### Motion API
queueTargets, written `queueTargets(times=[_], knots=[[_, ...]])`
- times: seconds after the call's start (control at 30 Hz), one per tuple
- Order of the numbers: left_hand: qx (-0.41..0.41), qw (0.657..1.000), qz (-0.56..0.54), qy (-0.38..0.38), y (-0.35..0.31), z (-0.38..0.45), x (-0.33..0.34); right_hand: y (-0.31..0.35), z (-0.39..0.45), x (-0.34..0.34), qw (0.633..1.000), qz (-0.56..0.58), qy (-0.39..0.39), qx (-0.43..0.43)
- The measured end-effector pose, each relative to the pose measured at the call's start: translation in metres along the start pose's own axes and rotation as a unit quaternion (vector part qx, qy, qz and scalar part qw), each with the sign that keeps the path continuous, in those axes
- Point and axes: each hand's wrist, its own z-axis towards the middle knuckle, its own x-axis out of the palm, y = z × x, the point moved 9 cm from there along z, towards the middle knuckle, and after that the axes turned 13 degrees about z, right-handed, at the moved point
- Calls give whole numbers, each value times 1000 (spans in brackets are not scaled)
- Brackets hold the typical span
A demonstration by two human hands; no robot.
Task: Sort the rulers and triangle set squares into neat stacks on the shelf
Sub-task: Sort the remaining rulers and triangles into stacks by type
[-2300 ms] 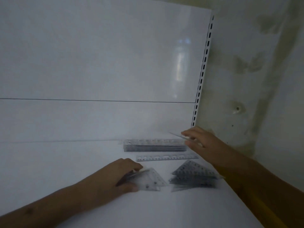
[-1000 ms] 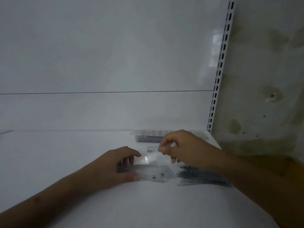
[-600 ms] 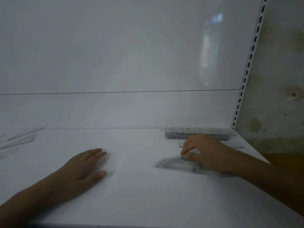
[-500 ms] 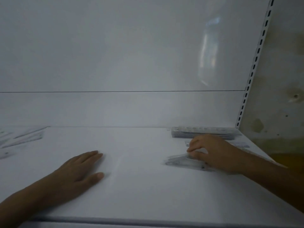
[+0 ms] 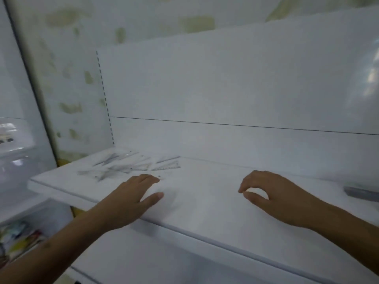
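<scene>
A loose, blurred scatter of clear rulers and triangle set squares (image 5: 123, 166) lies at the far left of the white shelf (image 5: 205, 212). My left hand (image 5: 133, 196) is flat over the shelf, fingers straight, its fingertips just short of that scatter. My right hand (image 5: 272, 194) hovers over the bare middle of the shelf with fingers loosely curled and thumb near the forefinger, holding nothing. At the right edge of the view shows the end of a stack (image 5: 361, 192) of clear rulers or set squares; which it is I cannot tell.
A white back panel (image 5: 225, 89) closes the shelf behind, with a slotted upright (image 5: 104, 99) at its left. Left of the shelf is a stained wall (image 5: 67, 78) and a white glossy unit (image 5: 14, 140). Colourful packets (image 5: 18, 238) lie lower left.
The view has swung left, bringing the loose scatter into sight. My right hand has let go of the set squares at the right and moved left. My left hand stays flat.
</scene>
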Motion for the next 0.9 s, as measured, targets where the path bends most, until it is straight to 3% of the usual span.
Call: queueTargets(times=[0.27, 0.57, 0.7, 0.83, 0.9], knots=[[-104, 994, -3, 19, 124, -43, 4, 66, 121, 115, 990, 18, 127, -66], [-130, 990, -6, 58, 228, -5, 10, 90, 249, 196, 972, -28, 197, -129], [-103, 991, -7, 90, 252, 45, 22, 89, 280, 210, 968, -8, 212, -137], [-27, 977, 83, 193, 239, 87, 61, 92, 291, 209, 961, -72, 207, -166], [11, 974, 126, 186, 237, 102, 70, 96, 289, 212, 954, -122, 197, -189]])
